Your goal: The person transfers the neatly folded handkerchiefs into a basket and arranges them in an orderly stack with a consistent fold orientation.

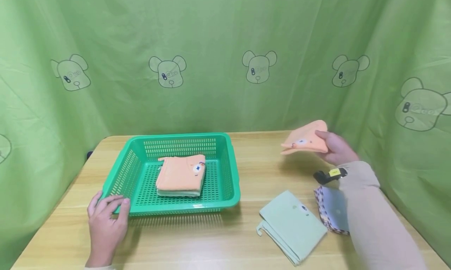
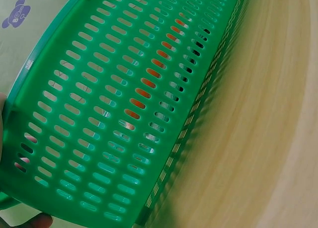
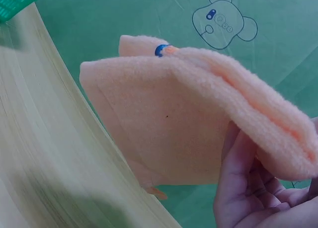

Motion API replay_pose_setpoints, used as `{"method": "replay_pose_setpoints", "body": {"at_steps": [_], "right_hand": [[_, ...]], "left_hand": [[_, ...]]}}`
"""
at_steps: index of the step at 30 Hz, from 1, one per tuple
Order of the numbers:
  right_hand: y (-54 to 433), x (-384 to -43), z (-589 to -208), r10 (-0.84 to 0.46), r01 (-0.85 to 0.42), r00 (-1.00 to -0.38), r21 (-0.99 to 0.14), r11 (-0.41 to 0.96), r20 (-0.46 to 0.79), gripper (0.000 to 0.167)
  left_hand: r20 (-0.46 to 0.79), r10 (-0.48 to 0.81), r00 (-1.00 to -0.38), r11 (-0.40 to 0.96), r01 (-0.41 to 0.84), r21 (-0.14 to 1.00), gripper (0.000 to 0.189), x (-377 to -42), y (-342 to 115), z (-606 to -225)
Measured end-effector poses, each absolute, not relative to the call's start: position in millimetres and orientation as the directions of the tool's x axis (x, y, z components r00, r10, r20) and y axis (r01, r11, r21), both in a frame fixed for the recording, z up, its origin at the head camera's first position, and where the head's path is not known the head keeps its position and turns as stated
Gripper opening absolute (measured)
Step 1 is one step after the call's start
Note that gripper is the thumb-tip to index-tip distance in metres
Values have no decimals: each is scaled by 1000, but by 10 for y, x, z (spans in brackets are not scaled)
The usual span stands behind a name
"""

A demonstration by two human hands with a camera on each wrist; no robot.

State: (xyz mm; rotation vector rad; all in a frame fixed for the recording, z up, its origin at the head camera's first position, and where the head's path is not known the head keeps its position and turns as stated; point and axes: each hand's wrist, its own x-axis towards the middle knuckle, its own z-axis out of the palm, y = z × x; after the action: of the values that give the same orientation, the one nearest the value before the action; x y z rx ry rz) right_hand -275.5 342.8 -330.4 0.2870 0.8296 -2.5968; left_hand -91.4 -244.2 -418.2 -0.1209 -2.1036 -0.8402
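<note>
Peach towel is up in the right hand, held by one edge, probably to keep the fold. Left hand grips near corner of basket, likely steadying it. Towel stack inside, between hands. Green towel nearside of right hand. Wrist tag, curtain lettering: can't read.

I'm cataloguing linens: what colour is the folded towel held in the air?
The folded towel is pale peach-orange, clearest in the head view.

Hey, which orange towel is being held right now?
The towel gripped in the right hand; the other orange towel lies in the basket.
</note>
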Motion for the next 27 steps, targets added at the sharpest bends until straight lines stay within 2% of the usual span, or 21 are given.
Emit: {"method": "replay_pose_setpoints", "body": {"at_steps": [5,12,19,27], "right_hand": [[3362,-2775,-3278,-348,439,-898,-544,-715,-268,72],[3298,-2800,-3276,-384,451,-892,-528,-719,-239,69],[3186,-2797,-3259,-330,417,-909,-580,-700,-255,66],[3092,-2777,-3202,-291,408,-913,-642,-649,-286,71]], "left_hand": [[751,-197,-631,773,371,514,17,-920,-2449,-4177],[748,-192,-636,774,370,513,17,-918,-2448,-4180],[739,-198,-644,773,361,522,16,-912,-2445,-4174],[758,-188,-624,776,379,504,17,-916,-2439,-4176]]}}
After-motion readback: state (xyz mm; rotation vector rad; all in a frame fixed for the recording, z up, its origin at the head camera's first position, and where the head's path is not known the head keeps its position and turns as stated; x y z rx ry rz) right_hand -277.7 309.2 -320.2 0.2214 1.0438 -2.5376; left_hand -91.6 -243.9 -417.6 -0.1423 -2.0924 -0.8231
